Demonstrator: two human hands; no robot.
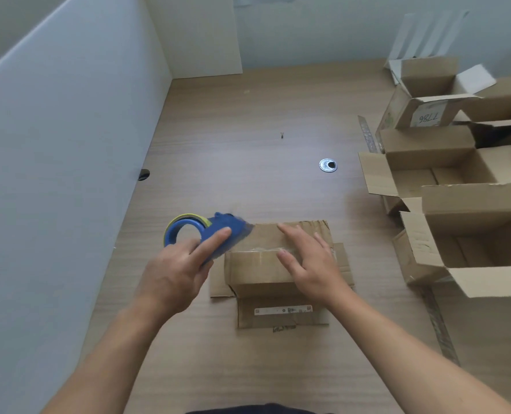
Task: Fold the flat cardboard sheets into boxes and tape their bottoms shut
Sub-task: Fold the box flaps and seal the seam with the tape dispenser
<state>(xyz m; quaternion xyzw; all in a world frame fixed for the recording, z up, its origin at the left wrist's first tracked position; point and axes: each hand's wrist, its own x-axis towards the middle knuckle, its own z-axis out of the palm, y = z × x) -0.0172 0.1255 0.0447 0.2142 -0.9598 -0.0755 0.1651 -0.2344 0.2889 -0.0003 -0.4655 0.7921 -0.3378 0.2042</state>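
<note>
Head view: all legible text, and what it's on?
"7786": white label on a flap of the far right open brown cardboard box, upside down.
White strip sticker on the central brown cardboard box, near flap: too small to read.
Dark marks on the nearest right box's flap: blurred.

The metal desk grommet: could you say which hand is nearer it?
Right. The right hand lies on the box, short of the grommet; the left hand grips the tape dispenser farther left.
</note>
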